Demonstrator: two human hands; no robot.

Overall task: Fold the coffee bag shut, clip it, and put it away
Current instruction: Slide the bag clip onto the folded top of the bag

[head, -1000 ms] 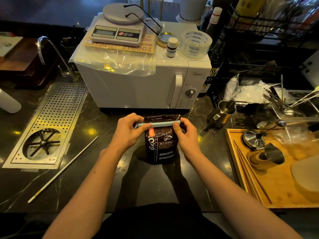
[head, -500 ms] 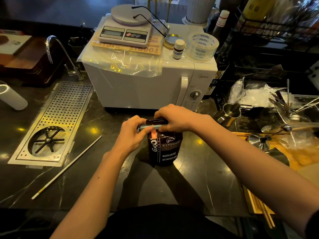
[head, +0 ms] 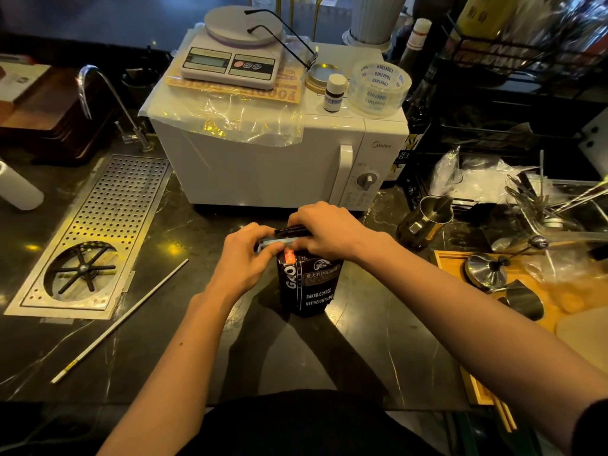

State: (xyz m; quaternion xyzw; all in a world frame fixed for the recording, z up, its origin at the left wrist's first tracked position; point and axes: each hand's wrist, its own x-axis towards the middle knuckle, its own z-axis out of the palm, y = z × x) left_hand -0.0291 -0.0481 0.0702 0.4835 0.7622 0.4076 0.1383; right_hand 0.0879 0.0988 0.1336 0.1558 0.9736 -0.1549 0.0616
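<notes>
A black coffee bag with white lettering stands upright on the dark counter, just in front of the microwave. Its top is folded over, and a light blue clip lies across the fold. My left hand grips the left end of the clip and the bag's top. My right hand reaches over from the right and presses down on the folded top and the clip's right part. The clip's right end is hidden under my fingers.
A white microwave stands right behind the bag, with a scale, tape roll and small bottle on top. A metal drip grate and a white stick lie left. A steel pitcher and wooden tray are right.
My right hand moved from the bag's right side up over its folded top, where it now presses down. The left hand keeps its hold on the clip. The view shifted slightly.
</notes>
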